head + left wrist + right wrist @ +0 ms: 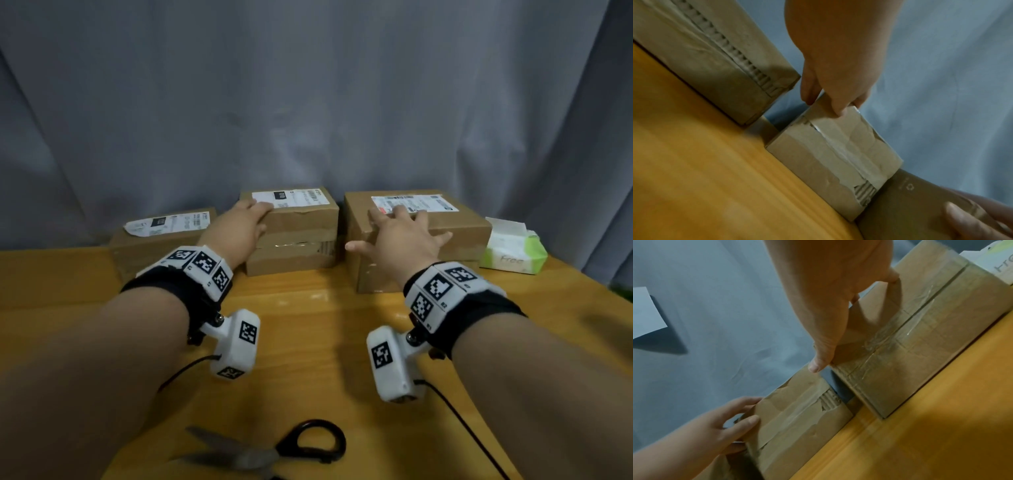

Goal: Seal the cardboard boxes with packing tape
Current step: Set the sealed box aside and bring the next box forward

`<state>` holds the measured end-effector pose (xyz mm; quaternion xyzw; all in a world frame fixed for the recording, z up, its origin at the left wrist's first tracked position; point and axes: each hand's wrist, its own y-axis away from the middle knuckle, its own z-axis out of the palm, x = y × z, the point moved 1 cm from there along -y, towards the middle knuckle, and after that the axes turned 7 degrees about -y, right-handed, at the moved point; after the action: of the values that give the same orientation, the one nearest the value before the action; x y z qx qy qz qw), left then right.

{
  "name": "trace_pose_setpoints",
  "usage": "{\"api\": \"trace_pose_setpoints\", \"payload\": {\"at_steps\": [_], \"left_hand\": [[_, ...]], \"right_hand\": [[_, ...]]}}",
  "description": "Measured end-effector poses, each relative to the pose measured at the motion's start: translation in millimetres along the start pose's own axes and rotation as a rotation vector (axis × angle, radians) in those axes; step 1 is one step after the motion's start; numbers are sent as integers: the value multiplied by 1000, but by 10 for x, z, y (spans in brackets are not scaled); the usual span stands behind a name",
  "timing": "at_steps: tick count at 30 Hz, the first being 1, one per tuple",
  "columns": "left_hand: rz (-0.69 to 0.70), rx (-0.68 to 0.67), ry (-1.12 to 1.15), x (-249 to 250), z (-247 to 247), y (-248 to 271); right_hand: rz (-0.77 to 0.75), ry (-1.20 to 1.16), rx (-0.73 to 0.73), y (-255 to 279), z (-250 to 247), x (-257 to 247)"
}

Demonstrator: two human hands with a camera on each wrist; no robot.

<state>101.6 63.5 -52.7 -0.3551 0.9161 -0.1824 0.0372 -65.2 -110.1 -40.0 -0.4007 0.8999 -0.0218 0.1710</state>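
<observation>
The middle box [291,233] is gripped at its left top corner by the left hand [236,229], while the right hand [404,240] is spread over the larger box [411,240] beside it. Torn old tape could let a flap spring open if tugged. No tape roll is seen. Scissors [274,448] lie on the wooden table [308,342]; a grey curtain [308,102] hangs behind.

Left hand [239,228] gripping middle box [294,236], right hand [402,240] spread on right box [455,222], scissors [274,448] nearby
</observation>
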Motion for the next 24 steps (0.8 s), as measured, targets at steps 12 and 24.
{"api": "trace_pose_setpoints", "payload": {"at_steps": [12,24], "left_hand": [[-32,89,198,47,-85,403],[-482,140,1008,155,-212,1064]], "right_hand": [[-203,-336,309,-72,246,-220],[-81,-1015,-41,464,243,-402]]}}
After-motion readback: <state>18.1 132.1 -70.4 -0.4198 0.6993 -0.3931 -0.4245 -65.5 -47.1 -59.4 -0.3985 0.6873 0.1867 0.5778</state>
